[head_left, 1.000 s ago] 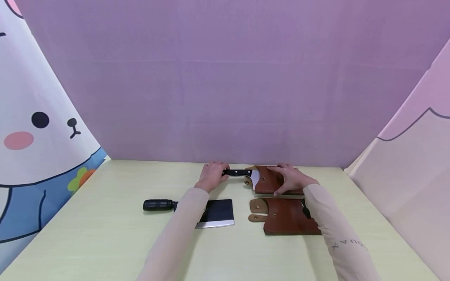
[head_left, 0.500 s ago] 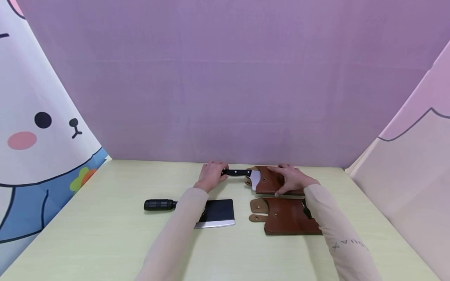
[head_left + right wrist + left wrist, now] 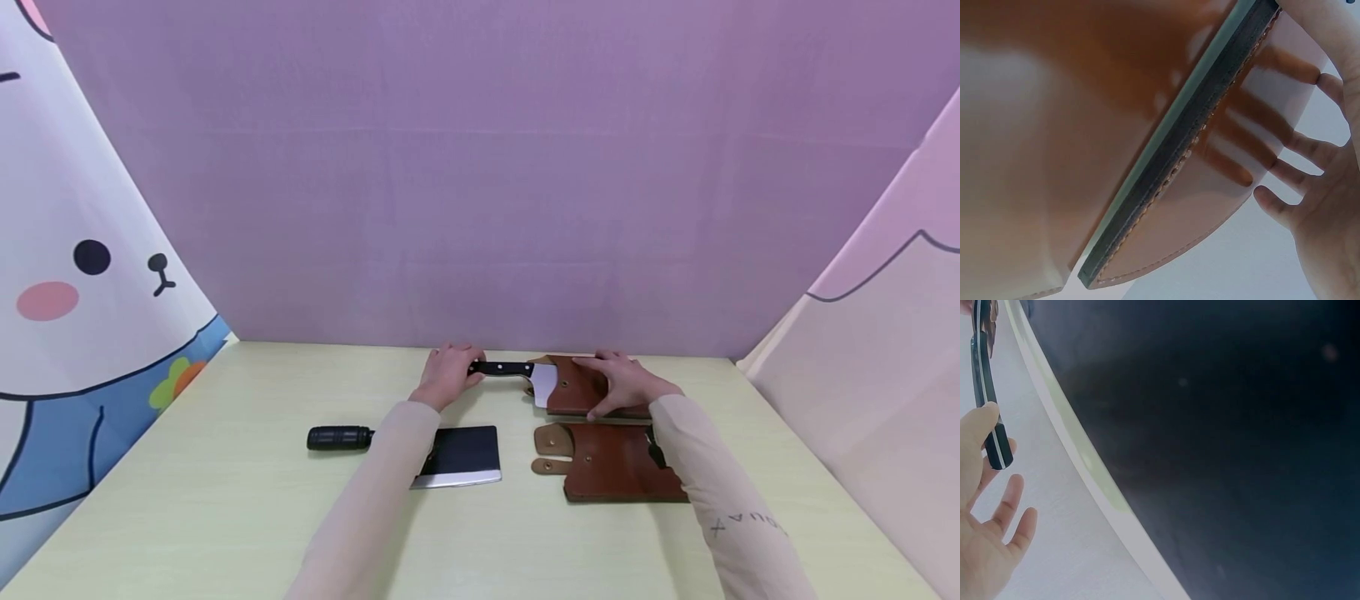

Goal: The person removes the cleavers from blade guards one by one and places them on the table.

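Observation:
My left hand point(image 3: 450, 375) pinches the end of a black riveted cleaver handle point(image 3: 504, 368) between thumb and finger; in the left wrist view the other fingers of that left hand point(image 3: 988, 519) are spread off the handle point(image 3: 985, 375). Part of its bright blade point(image 3: 545, 385) shows outside the mouth of a brown leather sheath point(image 3: 572, 387); the rest is hidden inside. Across the sheath, my right hand point(image 3: 624, 383) holds it with the thumb at the near edge and fingers at the far edge. In the right wrist view the fingertips meet the stitched sheath point(image 3: 1191, 231).
A second cleaver point(image 3: 467, 454), with a dark blade and ribbed black handle point(image 3: 339, 437), lies under my left forearm. Nearer than the held sheath is another brown leather sheath point(image 3: 615, 467) with snap straps, partly under my right sleeve. A purple cloth wall point(image 3: 480, 208) borders the pale table point(image 3: 225, 500) behind.
The cleaver in my left hand has slid slightly left, so a little more blade shows outside the sheath. My right hand and the sheath keep their place.

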A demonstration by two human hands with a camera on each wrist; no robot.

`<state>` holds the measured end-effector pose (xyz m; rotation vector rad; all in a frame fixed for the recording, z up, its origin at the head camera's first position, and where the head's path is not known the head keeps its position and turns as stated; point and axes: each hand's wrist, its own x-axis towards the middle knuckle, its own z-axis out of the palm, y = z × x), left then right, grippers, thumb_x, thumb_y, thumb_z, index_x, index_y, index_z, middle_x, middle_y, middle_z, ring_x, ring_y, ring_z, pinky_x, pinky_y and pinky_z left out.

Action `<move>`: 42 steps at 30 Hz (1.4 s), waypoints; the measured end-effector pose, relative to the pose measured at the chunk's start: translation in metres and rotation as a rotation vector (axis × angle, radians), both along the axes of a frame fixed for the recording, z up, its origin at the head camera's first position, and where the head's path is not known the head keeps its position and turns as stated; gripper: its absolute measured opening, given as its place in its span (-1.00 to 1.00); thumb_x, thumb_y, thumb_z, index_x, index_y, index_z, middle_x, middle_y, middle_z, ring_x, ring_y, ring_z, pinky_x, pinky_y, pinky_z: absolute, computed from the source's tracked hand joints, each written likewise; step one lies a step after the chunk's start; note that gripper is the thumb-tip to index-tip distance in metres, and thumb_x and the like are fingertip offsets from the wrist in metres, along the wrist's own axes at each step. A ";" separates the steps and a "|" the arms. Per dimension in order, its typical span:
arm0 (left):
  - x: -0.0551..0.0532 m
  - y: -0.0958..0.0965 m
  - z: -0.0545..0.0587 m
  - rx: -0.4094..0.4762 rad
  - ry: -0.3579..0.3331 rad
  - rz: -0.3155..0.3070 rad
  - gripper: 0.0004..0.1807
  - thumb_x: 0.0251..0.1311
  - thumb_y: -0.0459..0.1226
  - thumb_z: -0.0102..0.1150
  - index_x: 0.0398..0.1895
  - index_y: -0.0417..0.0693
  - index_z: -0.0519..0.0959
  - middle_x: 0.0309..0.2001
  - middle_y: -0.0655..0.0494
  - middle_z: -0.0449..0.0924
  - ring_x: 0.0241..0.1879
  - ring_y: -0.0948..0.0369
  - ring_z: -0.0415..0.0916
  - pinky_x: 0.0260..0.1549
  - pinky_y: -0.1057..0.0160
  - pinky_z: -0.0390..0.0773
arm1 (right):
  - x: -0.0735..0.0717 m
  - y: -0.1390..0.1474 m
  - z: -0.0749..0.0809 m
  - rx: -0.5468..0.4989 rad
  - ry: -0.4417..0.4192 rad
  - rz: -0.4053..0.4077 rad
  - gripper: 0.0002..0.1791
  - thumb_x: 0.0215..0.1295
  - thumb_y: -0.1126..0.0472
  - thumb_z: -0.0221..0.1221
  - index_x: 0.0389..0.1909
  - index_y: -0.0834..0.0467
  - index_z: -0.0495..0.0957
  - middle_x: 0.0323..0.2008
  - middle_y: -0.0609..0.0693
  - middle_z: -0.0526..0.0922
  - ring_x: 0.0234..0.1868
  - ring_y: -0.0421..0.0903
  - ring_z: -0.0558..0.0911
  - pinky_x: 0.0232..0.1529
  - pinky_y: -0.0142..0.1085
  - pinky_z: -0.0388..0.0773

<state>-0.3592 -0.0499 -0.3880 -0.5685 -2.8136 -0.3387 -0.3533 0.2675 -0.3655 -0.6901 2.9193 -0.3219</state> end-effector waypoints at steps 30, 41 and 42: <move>-0.002 -0.015 -0.001 0.017 0.010 0.003 -0.71 0.13 -0.06 0.17 -0.06 0.17 0.53 0.00 0.16 0.55 -0.03 0.01 0.41 -0.05 -0.06 0.40 | 0.000 0.006 -0.002 -0.001 0.006 0.010 0.08 -0.27 -0.11 0.44 0.34 0.04 0.15 0.29 0.35 0.11 0.25 0.37 0.11 0.05 0.32 0.22; 0.001 -0.019 0.002 0.036 0.007 -0.002 -0.72 0.12 -0.09 0.20 -0.08 0.16 0.54 -0.01 0.15 0.56 -0.04 -0.01 0.41 -0.05 -0.06 0.39 | -0.001 0.008 -0.002 -0.005 0.006 0.009 0.08 -0.27 -0.09 0.45 0.34 0.05 0.16 0.29 0.36 0.11 0.26 0.37 0.09 0.08 0.34 0.15; 0.000 -0.020 0.002 0.035 0.007 -0.003 -0.72 0.12 -0.09 0.20 -0.08 0.16 0.54 -0.01 0.15 0.56 -0.04 -0.01 0.41 -0.05 -0.06 0.39 | -0.001 0.008 -0.002 -0.008 0.004 0.009 0.08 -0.28 -0.09 0.45 0.34 0.05 0.16 0.29 0.36 0.11 0.26 0.36 0.09 0.09 0.33 0.14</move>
